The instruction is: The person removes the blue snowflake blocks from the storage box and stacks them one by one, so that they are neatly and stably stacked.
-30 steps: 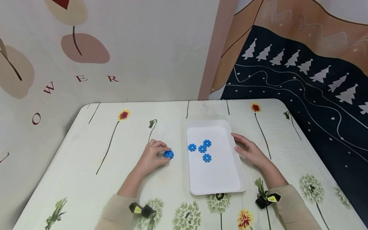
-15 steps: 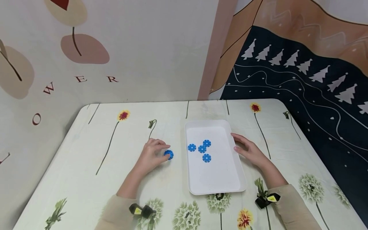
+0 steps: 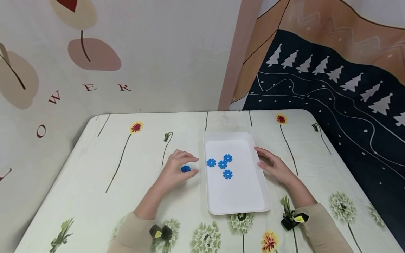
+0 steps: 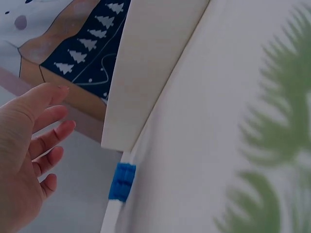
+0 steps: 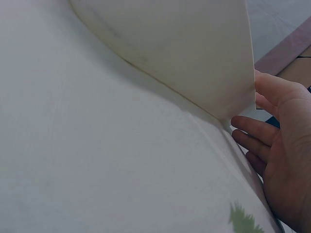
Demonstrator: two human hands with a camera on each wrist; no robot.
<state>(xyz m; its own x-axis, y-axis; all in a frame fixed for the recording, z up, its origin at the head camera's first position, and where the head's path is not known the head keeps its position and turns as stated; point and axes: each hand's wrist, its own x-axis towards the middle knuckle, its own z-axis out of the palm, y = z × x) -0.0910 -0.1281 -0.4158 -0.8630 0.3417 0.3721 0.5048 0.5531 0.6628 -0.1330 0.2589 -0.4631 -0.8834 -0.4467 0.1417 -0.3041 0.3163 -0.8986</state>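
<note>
Blue disc stack [image 3: 185,169] on surface [image 3: 79,203], L of white tray [image 3: 237,196]; L hand [image 3: 173,172] by it, holding nothing.
Stack prob. light, stiff plastic, poss. slick, not fragile; best pinched at rim, thumb opp. fingers, so layers don't slide. L hand: thumb & fingers apart, pointing toward tray. R hand [image 3: 276,168] not clamped, thumb & fingers resting agst. tray's R side. Four discs [image 3: 227,174] in tray.
</note>
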